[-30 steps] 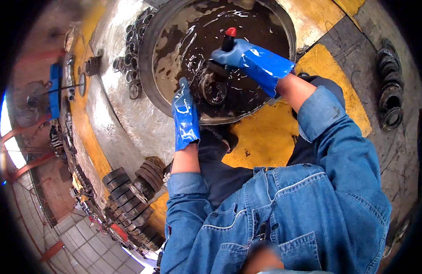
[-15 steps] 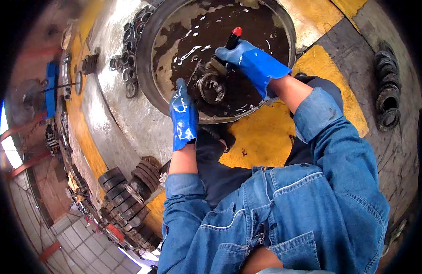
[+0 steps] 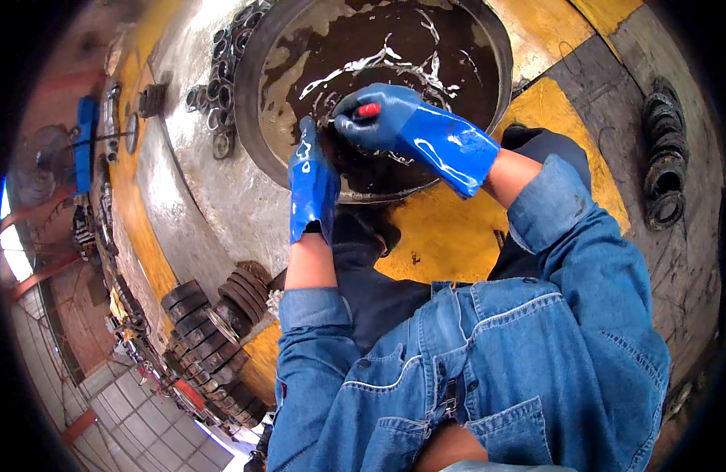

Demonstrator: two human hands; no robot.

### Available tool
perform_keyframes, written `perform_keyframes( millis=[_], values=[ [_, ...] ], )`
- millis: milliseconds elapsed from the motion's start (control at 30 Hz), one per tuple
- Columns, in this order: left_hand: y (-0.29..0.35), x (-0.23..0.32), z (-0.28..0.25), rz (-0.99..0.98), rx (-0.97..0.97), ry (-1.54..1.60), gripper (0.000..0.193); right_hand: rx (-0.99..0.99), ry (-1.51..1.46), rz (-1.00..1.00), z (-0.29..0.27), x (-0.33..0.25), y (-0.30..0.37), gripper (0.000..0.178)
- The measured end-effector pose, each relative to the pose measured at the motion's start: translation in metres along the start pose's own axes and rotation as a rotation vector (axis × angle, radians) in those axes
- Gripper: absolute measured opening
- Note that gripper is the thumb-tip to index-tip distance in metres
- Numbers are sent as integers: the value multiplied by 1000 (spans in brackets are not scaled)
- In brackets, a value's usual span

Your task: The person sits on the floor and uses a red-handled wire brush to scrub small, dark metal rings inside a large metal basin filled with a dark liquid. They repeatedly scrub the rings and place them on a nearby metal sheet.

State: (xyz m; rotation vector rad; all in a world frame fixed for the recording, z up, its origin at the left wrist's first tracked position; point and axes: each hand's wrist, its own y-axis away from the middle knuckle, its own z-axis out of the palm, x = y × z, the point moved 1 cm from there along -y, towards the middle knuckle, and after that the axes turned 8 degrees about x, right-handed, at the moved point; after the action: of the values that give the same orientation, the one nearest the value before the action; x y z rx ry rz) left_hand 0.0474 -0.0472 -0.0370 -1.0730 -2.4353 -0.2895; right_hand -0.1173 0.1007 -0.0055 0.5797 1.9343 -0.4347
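Observation:
A wide round metal basin (image 3: 257, 75) holds dark, oily-looking liquid (image 3: 363, 39). Over its near side, my right hand (image 3: 398, 122), in a blue rubber glove, is closed round a brush whose handle has a red end (image 3: 368, 110). The bristles are hidden beneath the glove. Close by on the left, my left hand (image 3: 312, 185), also gloved in blue, has its thumb up and its other fingers out of sight. It grips a round, ring-like metal part, now almost wholly covered by my right hand and the dark liquid.
Several metal rings (image 3: 219, 90) stand in rows left of the basin. A stack of dark ring-shaped parts (image 3: 665, 153) lies on the floor at the right. More round parts (image 3: 202, 322) are piled at the lower left, near a blue stand (image 3: 85, 145). Yellow paint (image 3: 441, 236) marks the floor.
My right hand has moved left and down with the brush, over the metal part, and its handle has tipped towards me. Bright ripples have spread across the liquid. My left hand has shifted slightly.

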Motion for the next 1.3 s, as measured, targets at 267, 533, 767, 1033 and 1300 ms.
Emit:
perform_keyframes(
  millis=[267, 533, 767, 1033, 1300],
  values=[
    [-15, -34, 27, -456, -43, 958, 48, -171, 26, -471, -1, 32, 38, 20],
    [-7, -21, 20, -515, -68, 1139, 49, -20, 253, 157, -31, 63, 38, 25],
    [-5, 25, 12, -693, -17, 1353, 49, -20, -223, 434, -36, 38, 0, 39],
    [-9, -4, 3, -610, -19, 1227, 41, -127, -174, 398, -31, 26, 13, 41],
    [2, -6, -6, -394, -51, 986, 54, 51, 77, 378, -48, 97, 9, 37]
  ],
)
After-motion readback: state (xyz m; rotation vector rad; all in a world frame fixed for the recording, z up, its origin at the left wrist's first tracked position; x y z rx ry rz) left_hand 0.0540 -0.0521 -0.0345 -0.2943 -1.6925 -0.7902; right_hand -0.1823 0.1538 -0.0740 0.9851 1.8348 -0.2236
